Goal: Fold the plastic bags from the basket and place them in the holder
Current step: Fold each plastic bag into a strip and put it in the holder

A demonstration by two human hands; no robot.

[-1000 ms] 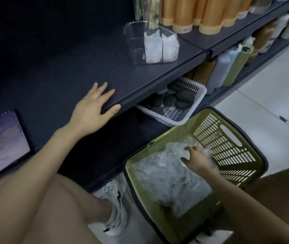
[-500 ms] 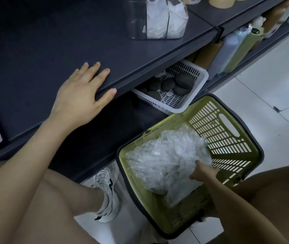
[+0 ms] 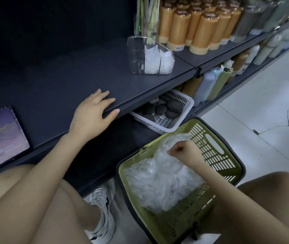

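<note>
- Your green basket (image 3: 209, 150) stood on the floor, and a crumpled heap of clear plastic bags (image 3: 157, 180) filled most of it.
- Your right hand (image 3: 182, 152) was inside the basket on top of that heap, fingers curled tight and pinching the film of the bags near the far wall.
- Your left hand (image 3: 92, 115) lay up and to the left of the basket, flat on the dark shelf (image 3: 61, 81), fingers spread and holding nothing, thumb over the front edge.
- The clear holder (image 3: 136, 55) sat on that shelf, well beyond the basket; two white folded bags (image 3: 157, 62) stood upright in its right part, while its left part looked bare.
- Just behind the basket, a white tray (image 3: 186, 103) on the lower level held several dark round lumps (image 3: 173, 107).
- Far left of the basket, a phone (image 3: 2, 136) lay flat on the shelf.
</note>
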